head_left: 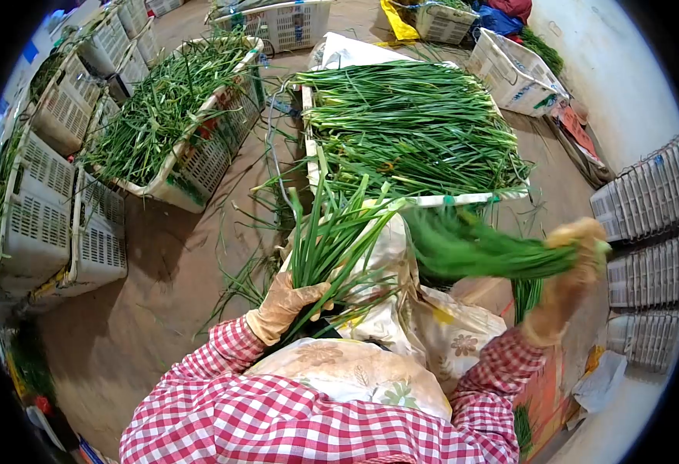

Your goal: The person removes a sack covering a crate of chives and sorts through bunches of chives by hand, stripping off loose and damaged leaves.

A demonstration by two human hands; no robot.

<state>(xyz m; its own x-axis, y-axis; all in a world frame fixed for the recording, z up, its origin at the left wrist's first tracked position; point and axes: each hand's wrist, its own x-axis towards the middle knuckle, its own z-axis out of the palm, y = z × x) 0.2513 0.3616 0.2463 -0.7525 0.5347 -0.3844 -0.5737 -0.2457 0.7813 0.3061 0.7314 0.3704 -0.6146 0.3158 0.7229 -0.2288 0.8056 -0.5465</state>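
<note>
My left hand (289, 304), in a tan glove, is closed around the lower part of a loose bunch of green stalks (328, 240), which fans upward over my lap. On the right, my gloved right hand (573, 271) grips one end of another green bunch (486, 251). Motion blurs that bunch, which stretches leftward from the hand. Beyond both hands stands a white crate (463, 199) heaped with long green stalks (417, 127) lying mostly crosswise.
A crate (200, 166) piled with loose greens stands at the left, near stacked white crates (42, 205). Another white crate (513, 73) is at the upper right. Nested crates (645, 197) line the right wall. Stray stalks lie on the floor.
</note>
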